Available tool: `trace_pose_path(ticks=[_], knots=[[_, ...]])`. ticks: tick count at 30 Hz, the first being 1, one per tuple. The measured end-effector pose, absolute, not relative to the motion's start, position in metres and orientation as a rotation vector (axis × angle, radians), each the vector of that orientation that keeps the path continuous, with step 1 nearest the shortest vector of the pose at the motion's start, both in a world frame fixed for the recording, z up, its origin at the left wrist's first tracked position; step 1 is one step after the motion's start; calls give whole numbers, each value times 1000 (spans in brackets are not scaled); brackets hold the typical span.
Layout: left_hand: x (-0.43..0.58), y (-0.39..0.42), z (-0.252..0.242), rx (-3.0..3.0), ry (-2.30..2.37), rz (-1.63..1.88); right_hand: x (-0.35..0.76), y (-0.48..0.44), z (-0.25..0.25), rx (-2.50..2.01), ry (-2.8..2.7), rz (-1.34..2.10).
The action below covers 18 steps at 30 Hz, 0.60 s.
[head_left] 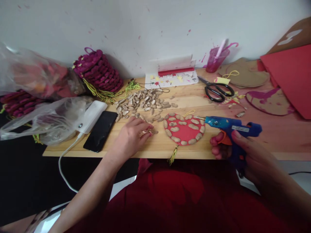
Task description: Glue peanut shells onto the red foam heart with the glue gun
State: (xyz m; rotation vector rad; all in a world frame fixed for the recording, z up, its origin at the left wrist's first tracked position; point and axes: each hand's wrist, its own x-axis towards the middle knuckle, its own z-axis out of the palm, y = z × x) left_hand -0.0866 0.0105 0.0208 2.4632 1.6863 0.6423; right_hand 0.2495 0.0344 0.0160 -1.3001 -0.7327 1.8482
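Observation:
My right hand (pixel 236 147) grips a blue glue gun (pixel 229 127) with an orange trigger; its nozzle points left at the edge of a red disc (pixel 184 131). Peanut shell halves are stuck around the disc's rim and across its top, and a yellow tassel hangs from its near edge. My left hand (pixel 132 134) rests on the wooden tabletop (pixel 157 147) just left of the disc, fingers pinched on a peanut shell (pixel 152 131). A loose pile of peanut shells (pixel 143 102) lies behind that hand.
A black phone (pixel 100 131) and a white power bank (pixel 91 116) with a cable lie at left beside plastic bags (pixel 48 121). Purple woven baskets (pixel 99 72) stand at the back left. Black scissors (pixel 217 90), a pink cup (pixel 216 58), cardboard discs and red paper (pixel 291 74) occupy the right.

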Motion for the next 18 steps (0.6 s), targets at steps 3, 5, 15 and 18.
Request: trace_pose_path(ticks=[3, 5, 15, 18], knots=[[-82, 14, 18, 2456, 1693, 594, 250, 34, 15, -1288, -732, 1847], [-81, 15, 19, 2466, 1676, 603, 250, 34, 15, -1280, -743, 1849], [-35, 40, 34, 2642, 1352, 616, 245, 30, 19, -1164, -731, 1881], [-12, 51, 33, 2682, 1279, 546, 247, 30, 16, -1113, -755, 1883]])
